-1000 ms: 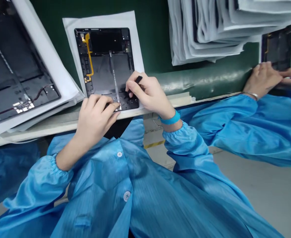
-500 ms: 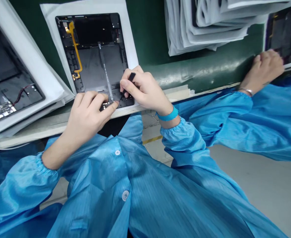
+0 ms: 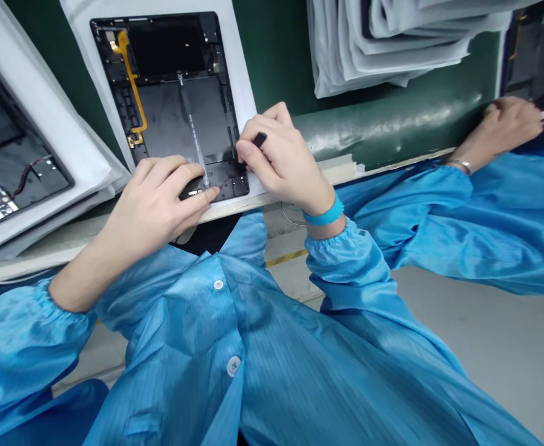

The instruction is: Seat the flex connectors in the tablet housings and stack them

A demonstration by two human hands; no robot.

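**Scene:** tablet back housing (image 3: 174, 118), interior up, on a white foam sheet (image 3: 239, 80) on the green surface (image 3: 272, 56); yellow flex cable (image 3: 130, 80) along its left side.

**Right:** right grip (image 3: 281, 161) closed on a black pick (image 3: 260, 139) at the housing's lower right, tip hidden by the fingers.

**Left:** left grip (image 3: 153, 198) curved over the housing's lower edge, thumb beside a thin strip (image 3: 192, 130); whether it pinches anything, cannot tell.

**Edges:** housing's bottom sits just behind the surface's cream front edge (image 3: 58, 248).

**Open room:** bare green between the sheet and a stack of folded foam sheets (image 3: 392, 43).

**Nearby:** second housing (image 3: 7, 179) just left; a co-worker's hand (image 3: 508, 127) well apart, right, at a third housing (image 3: 536, 49).
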